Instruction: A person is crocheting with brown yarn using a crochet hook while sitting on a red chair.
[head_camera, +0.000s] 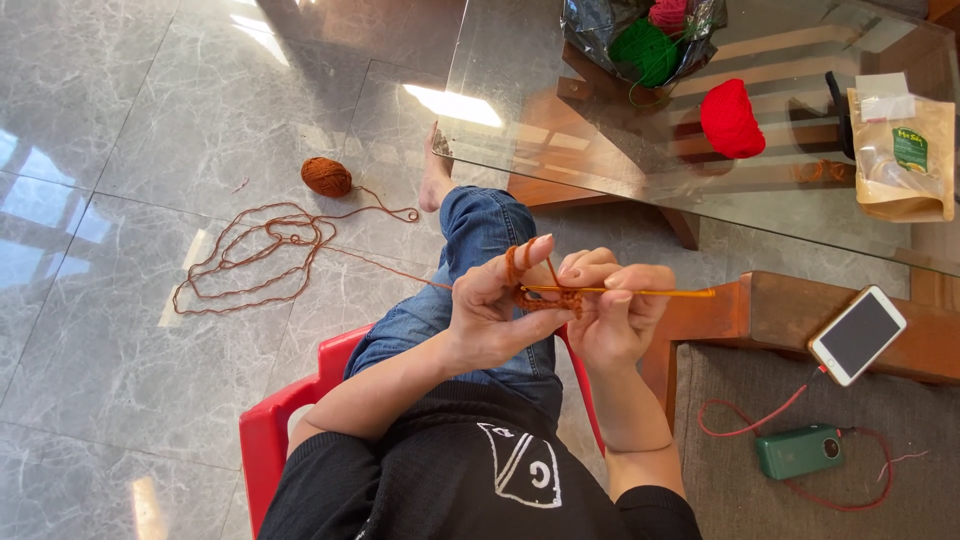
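My left hand pinches a small piece of rust-orange crochet work, with the yarn wrapped around its index finger. My right hand grips an orange crochet hook that points to the right, its tip in the work. The yarn strand runs left from my fingers across my jeans to a loose tangle of yarn on the floor. Beyond the tangle lies the rust-orange yarn ball.
I sit on a red plastic chair. A glass table ahead holds a red yarn ball, a bag with green yarn and a brown pouch. A phone and a green power bank lie at right.
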